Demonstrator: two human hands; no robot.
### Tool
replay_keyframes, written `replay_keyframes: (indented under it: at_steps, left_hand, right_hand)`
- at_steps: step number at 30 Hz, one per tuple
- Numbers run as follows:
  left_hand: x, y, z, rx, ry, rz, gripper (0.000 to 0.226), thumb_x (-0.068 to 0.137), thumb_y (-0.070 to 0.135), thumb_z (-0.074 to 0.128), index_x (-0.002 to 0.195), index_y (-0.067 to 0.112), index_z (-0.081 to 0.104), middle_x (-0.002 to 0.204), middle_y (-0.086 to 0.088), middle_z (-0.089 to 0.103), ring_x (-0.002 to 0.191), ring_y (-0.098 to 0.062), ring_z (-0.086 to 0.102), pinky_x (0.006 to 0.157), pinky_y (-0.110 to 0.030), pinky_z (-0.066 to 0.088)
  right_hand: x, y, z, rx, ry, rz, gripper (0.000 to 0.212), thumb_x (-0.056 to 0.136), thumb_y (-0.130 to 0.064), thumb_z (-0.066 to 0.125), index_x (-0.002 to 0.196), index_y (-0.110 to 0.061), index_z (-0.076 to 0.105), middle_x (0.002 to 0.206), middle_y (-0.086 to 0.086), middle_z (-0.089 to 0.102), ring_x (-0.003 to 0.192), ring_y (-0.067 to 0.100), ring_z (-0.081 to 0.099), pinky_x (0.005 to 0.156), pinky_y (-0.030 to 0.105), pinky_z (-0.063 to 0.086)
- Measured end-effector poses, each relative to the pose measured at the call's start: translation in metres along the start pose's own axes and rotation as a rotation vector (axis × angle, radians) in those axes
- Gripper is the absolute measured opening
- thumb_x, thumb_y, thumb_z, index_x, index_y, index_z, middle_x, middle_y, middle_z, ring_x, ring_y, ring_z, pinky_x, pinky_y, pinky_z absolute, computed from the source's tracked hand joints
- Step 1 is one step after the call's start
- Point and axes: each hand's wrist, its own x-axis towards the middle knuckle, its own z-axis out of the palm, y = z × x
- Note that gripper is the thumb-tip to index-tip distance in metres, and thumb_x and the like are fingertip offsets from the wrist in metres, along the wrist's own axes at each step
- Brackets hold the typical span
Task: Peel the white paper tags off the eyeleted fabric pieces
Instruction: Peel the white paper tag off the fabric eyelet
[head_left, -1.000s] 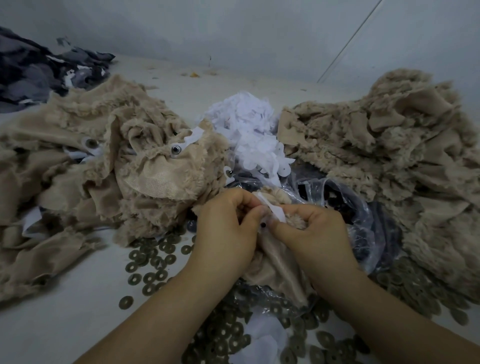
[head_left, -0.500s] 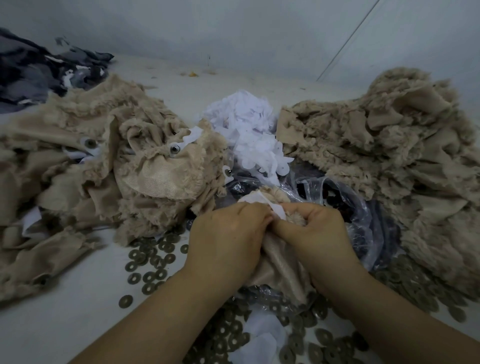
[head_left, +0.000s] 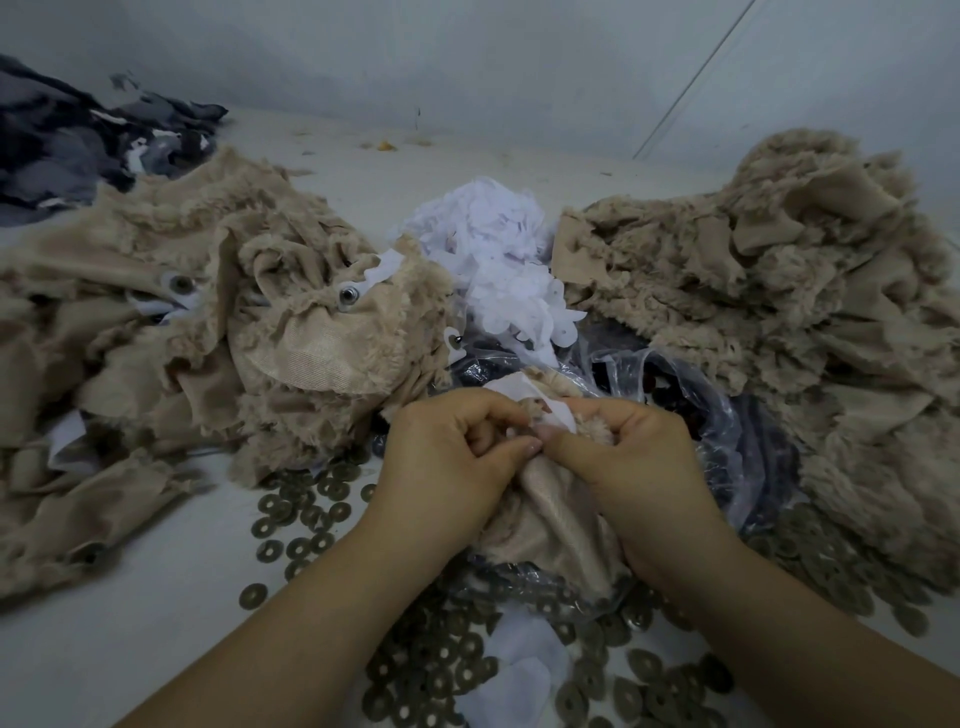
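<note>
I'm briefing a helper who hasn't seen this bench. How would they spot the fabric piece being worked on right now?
Between the two big tan fur heaps, in front of the pile of peeled white paper, find the hands. The left hand and right hand grip one tan fabric piece; it alone is held, with a white tag at its top.

Bare table is left at the near left; elsewhere passage is blocked by 2 fabric heaps, scattered washers and the paper-tag pile.
</note>
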Motion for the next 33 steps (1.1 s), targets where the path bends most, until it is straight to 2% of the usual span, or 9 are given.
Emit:
replay_keyframes:
  at_steps: [3, 5, 8, 13, 21, 25, 33]
  left_hand:
    - [0.000, 0.000, 0.000, 0.021, 0.022, 0.048, 0.017, 0.073, 0.003, 0.083, 0.080, 0.018, 0.078, 0.045, 0.007, 0.049, 0.045, -0.001, 0.046, 0.056, -0.008, 0.044]
    - [0.000, -0.001, 0.000, 0.065, 0.018, 0.109, 0.019, 0.073, 0.004, 0.083, 0.086, 0.018, 0.079, 0.048, 0.010, 0.056, 0.050, -0.001, 0.054, 0.059, -0.007, 0.045]
    - [-0.001, -0.004, -0.001, 0.106, 0.001, 0.173, 0.013, 0.074, 0.006, 0.082, 0.084, 0.013, 0.079, 0.056, 0.019, 0.059, 0.059, 0.005, 0.058, 0.062, -0.006, 0.045]
    - [-0.003, -0.008, 0.003, 0.098, -0.006, 0.182, 0.006, 0.073, 0.018, 0.075, 0.074, 0.012, 0.077, 0.061, 0.004, 0.067, 0.060, -0.008, 0.063, 0.057, -0.020, 0.051]
    - [-0.002, -0.013, 0.006, 0.111, -0.045, 0.171, 0.015, 0.076, 0.024, 0.073, 0.072, 0.010, 0.076, 0.063, 0.001, 0.068, 0.061, -0.010, 0.064, 0.055, -0.026, 0.051]
    - [-0.002, -0.014, 0.005, 0.134, -0.048, 0.198, 0.016, 0.077, 0.024, 0.073, 0.073, 0.009, 0.077, 0.064, 0.000, 0.069, 0.060, -0.009, 0.063, 0.056, -0.026, 0.051]
    - [0.000, -0.014, 0.002, 0.149, -0.068, 0.257, 0.030, 0.081, 0.035, 0.066, 0.071, 0.009, 0.077, 0.063, 0.001, 0.069, 0.059, -0.008, 0.063, 0.055, -0.029, 0.050]
  right_hand:
    - [0.000, 0.000, -0.001, 0.001, -0.012, -0.010, 0.010, 0.084, -0.004, 0.075, 0.093, -0.008, 0.080, 0.084, 0.012, 0.078, 0.080, 0.025, 0.077, 0.067, 0.032, 0.063]
    - [0.001, 0.001, -0.002, 0.014, -0.027, -0.011, 0.009, 0.085, -0.004, 0.074, 0.091, -0.008, 0.080, 0.084, 0.011, 0.078, 0.081, 0.023, 0.077, 0.066, 0.028, 0.061]
    - [0.000, 0.001, -0.003, 0.019, -0.062, -0.008, 0.010, 0.086, -0.006, 0.074, 0.094, -0.009, 0.079, 0.088, 0.009, 0.079, 0.086, 0.021, 0.077, 0.070, 0.027, 0.061]
    - [0.002, 0.003, -0.003, 0.012, -0.049, 0.008, 0.021, 0.084, -0.001, 0.074, 0.105, -0.003, 0.075, 0.098, 0.011, 0.078, 0.097, 0.023, 0.075, 0.087, 0.039, 0.060]
    - [0.002, 0.003, -0.003, 0.009, -0.038, 0.002, 0.019, 0.085, 0.002, 0.073, 0.096, -0.014, 0.076, 0.102, 0.009, 0.078, 0.100, 0.018, 0.074, 0.084, 0.031, 0.061]
    - [0.001, 0.003, -0.003, 0.024, -0.040, 0.003, 0.017, 0.085, 0.002, 0.072, 0.095, -0.011, 0.076, 0.095, 0.006, 0.079, 0.094, 0.017, 0.075, 0.075, 0.024, 0.061]
    - [-0.002, 0.002, -0.005, 0.007, -0.053, 0.007, 0.016, 0.085, -0.004, 0.073, 0.099, -0.010, 0.076, 0.098, 0.007, 0.079, 0.096, 0.019, 0.075, 0.078, 0.029, 0.062]
